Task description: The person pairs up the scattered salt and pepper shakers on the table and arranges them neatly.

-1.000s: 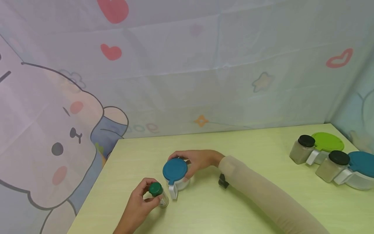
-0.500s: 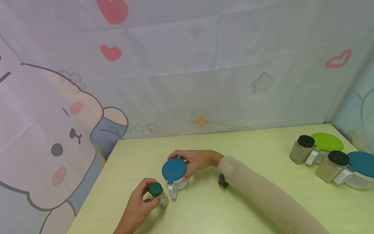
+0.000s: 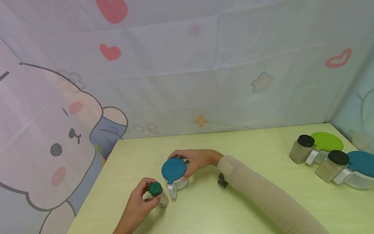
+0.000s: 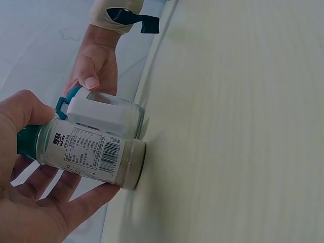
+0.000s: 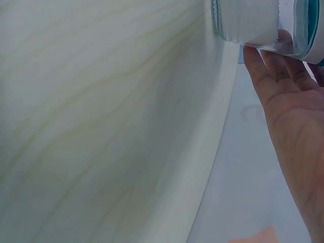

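In the head view my left hand point(image 3: 137, 203) holds a small glass spice bottle point(image 3: 163, 200) with a green cap, thumb on one side and fingers on the other. The bottle stands upright on the table, its printed label point(image 4: 91, 149) facing the left wrist camera. Just right of it is a clear round seasoning jar point(image 3: 182, 184) with a blue lid point(image 3: 174, 169) and a white handle point(image 3: 172, 191) pointing toward me. My right hand point(image 3: 200, 160) grips this jar from its right and far side. Whitish contents show through the jar point(image 5: 248, 20) in the right wrist view.
On the right of the pale table point(image 3: 248, 201) stand two black-capped spice jars point(image 3: 299, 154). Behind them are a green-lidded jar point(image 3: 327, 142) and another blue-lidded jar point(image 3: 362, 177), both with white handles. A printed cloth point(image 3: 175, 81) hangs along the table's back edge.
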`<action>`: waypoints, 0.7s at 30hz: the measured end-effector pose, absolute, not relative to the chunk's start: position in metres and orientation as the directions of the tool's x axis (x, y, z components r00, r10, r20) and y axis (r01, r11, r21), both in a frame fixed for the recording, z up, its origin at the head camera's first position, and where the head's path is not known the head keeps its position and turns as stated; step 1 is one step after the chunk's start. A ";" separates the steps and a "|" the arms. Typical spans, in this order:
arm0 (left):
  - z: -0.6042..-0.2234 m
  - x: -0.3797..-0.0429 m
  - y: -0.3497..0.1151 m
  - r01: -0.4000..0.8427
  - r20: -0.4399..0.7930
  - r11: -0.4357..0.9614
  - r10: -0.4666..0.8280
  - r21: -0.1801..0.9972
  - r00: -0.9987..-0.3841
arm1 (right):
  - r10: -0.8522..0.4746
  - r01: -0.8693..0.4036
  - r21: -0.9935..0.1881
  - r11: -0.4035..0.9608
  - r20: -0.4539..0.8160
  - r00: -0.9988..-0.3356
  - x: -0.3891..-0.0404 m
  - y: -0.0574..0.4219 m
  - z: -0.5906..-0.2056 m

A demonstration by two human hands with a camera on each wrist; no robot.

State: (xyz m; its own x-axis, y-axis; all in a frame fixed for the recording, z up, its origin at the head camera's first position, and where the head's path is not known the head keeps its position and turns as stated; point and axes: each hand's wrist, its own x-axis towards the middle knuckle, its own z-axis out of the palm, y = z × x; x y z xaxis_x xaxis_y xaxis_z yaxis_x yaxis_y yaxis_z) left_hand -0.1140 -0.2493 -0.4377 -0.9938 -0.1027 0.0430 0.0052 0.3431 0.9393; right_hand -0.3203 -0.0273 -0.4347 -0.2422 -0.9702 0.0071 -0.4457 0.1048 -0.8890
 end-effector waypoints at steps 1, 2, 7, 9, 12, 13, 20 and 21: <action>-0.438 -0.114 -0.250 0.005 0.044 0.346 -0.103 0.938 -0.994 | -0.970 -0.446 -0.889 0.105 0.007 -0.242 -0.320 -0.027 -0.435; -0.438 -0.114 -0.250 0.003 0.042 0.346 -0.105 0.938 -0.994 | -0.970 -0.447 -0.889 0.104 0.008 -0.243 -0.320 -0.027 -0.434; -0.439 -0.115 -0.250 -0.004 0.035 0.352 -0.106 0.936 -0.994 | -0.969 -0.446 -0.889 0.105 0.008 -0.245 -0.320 -0.028 -0.434; -0.439 -0.115 -0.250 -0.005 0.034 0.356 -0.105 0.934 -0.994 | -0.970 -0.445 -0.889 0.105 0.008 -0.244 -0.320 -0.028 -0.434; -0.438 -0.116 -0.250 -0.002 0.037 0.360 -0.100 0.933 -0.994 | -0.971 -0.442 -0.891 0.104 0.006 -0.240 -0.319 -0.028 -0.434; -0.438 -0.116 -0.250 0.000 0.038 0.362 -0.097 0.932 -0.995 | -0.971 -0.443 -0.890 0.104 0.006 -0.239 -0.319 -0.028 -0.434; -0.437 -0.117 -0.249 -0.011 0.027 0.365 -0.098 0.931 -0.995 | -0.971 -0.455 -0.884 0.109 0.002 -0.238 -0.320 -0.027 -0.432; -0.437 -0.117 -0.249 -0.013 0.025 0.364 -0.099 0.931 -0.995 | -0.972 -0.458 -0.883 0.108 0.004 -0.237 -0.320 -0.027 -0.432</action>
State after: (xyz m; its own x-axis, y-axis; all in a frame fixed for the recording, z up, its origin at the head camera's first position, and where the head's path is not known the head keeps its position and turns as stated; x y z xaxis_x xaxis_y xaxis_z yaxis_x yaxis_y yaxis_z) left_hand -0.1166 -0.2489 -0.4366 -0.9948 -0.0988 0.0248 -0.0129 0.3640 0.9313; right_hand -0.3199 -0.0273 -0.4323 -0.2369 -0.9715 0.0041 -0.4576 0.1079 -0.8826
